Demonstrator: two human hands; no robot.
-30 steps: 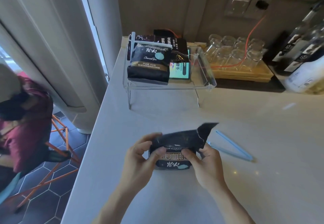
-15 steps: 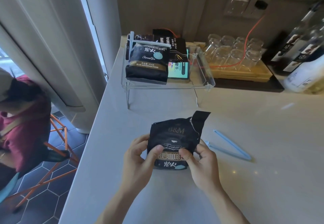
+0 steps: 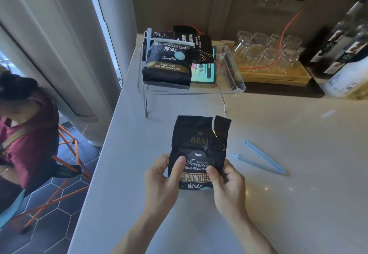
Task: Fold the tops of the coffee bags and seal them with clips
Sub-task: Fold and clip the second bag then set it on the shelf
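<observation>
A black coffee bag [image 3: 199, 146] stands on the white counter, its torn top flattened upright and unfolded. My left hand [image 3: 161, 182] grips its lower left side, thumb on the front. My right hand [image 3: 229, 186] grips the lower right side the same way. A light blue clip [image 3: 260, 159] lies open in a V on the counter to the right of the bag. On a clear acrylic shelf [image 3: 237, 82] behind, another black coffee bag [image 3: 167, 64] lies with a white clip [image 3: 171, 42] across its folded top; more dark bags lie behind it.
Upturned glasses [image 3: 266, 54] sit on a wooden tray [image 3: 278, 76] at the back, with bottles [image 3: 344, 50] at the right. The counter's left edge drops to a tiled floor with an orange-legged stool [image 3: 65, 166]. A person in a dark red top [image 3: 23, 134] sits at far left.
The bag's top, folded down one second ago, has been raised and straightened so the whole front shows. Both hands have slid lower on the bag.
</observation>
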